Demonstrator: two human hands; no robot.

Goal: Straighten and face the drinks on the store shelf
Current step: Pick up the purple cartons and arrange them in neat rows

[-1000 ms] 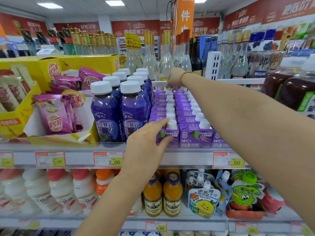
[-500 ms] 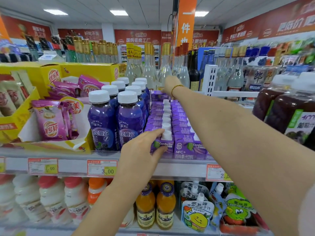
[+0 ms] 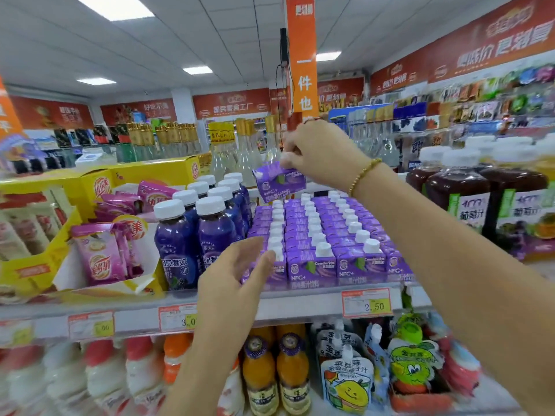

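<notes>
Pinching a small purple paper juice carton (image 3: 279,183) up high with right hand (image 3: 324,154); left hand (image 3: 234,277) grip open, empty, by front carton row (image 3: 345,265).

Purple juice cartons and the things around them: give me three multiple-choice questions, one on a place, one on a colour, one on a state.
1. Where is the held carton?
A. on the lower shelf
B. in the air above the back of the carton rows
C. inside the yellow box

2. What colour are the caps of the purple bottles?
A. white
B. red
C. green

3. How is the left grip?
A. curled round a bottle
B. pinching a price tag
C. open, fingers straight

Answers:
1. B, the right grip holds it up over the back rows.
2. A, every cap in that group shows white.
3. C, its fingers are straight and hold nothing.
</notes>
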